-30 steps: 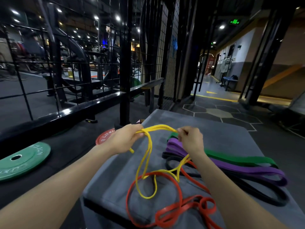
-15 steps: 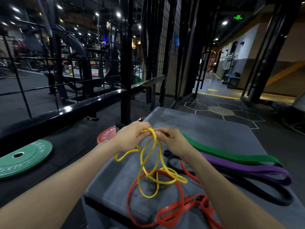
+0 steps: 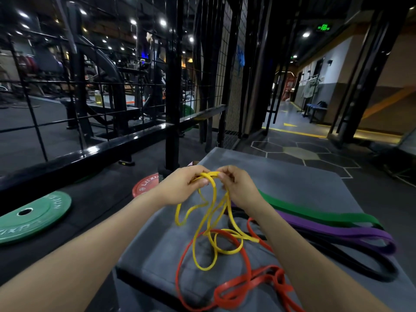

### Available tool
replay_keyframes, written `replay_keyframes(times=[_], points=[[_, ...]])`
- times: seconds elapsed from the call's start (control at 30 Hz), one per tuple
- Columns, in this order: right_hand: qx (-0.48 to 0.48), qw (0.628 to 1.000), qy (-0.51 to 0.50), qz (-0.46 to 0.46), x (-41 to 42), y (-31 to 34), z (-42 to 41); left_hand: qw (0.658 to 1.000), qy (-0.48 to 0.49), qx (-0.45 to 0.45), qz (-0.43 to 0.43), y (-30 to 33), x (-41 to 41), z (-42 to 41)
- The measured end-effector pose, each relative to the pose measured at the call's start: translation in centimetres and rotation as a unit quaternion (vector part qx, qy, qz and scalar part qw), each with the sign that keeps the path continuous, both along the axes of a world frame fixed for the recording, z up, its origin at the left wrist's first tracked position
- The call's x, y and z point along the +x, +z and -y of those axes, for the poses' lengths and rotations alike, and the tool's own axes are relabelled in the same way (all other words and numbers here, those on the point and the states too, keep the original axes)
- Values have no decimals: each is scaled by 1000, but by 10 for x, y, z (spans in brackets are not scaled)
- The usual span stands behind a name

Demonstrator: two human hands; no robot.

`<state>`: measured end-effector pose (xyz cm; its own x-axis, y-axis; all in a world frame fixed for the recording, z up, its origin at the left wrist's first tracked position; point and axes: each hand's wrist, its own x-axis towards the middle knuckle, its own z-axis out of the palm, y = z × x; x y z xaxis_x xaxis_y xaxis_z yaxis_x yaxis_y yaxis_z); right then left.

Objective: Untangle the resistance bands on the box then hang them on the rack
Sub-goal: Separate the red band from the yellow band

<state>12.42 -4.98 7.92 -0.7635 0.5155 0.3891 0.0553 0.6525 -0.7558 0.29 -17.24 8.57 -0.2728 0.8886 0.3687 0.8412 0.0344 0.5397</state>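
Observation:
A thin yellow band (image 3: pixel 211 224) hangs in loops from both hands above the grey box (image 3: pixel 292 176). My left hand (image 3: pixel 180 188) grips its top strands, and my right hand (image 3: pixel 238 188) pinches the same bunch right beside it. The lower yellow loops lie across a red band (image 3: pixel 236 287) coiled at the box's near edge. To the right lie a green band (image 3: pixel 315 215), a purple band (image 3: pixel 337 233) and a black band (image 3: pixel 360 264), side by side; their left ends are hidden behind my right forearm.
A black wire-grid rack (image 3: pixel 171 86) with a low rail stands just beyond the box on the left. On the floor lie a green weight plate (image 3: pixel 31 217) and a red plate (image 3: pixel 146 185). A corridor opens to the right.
My hands have come close together at the top of the yellow band, gathering its strands. The yellow loops hang lower and looser over the red band.

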Motion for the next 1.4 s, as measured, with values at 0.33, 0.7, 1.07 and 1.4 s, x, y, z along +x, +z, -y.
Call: replay_keyframes(times=[0.33, 0.7, 1.07, 1.4], points=[[-130, 990, -16, -52, 4, 3, -4, 995, 10, 26, 99, 3, -13, 10], [-396, 908, 2, -135, 9, 8, -2, 990, 53, 27, 127, 7, -21, 26], [-179, 975, -92, -91, 1, 12, 6, 957, 72, 88, 266, 7, -18, 40], [-152, 980, -93, -90, -4, 0, -1, 915, 57, 44, 398, -3, -15, 35]])
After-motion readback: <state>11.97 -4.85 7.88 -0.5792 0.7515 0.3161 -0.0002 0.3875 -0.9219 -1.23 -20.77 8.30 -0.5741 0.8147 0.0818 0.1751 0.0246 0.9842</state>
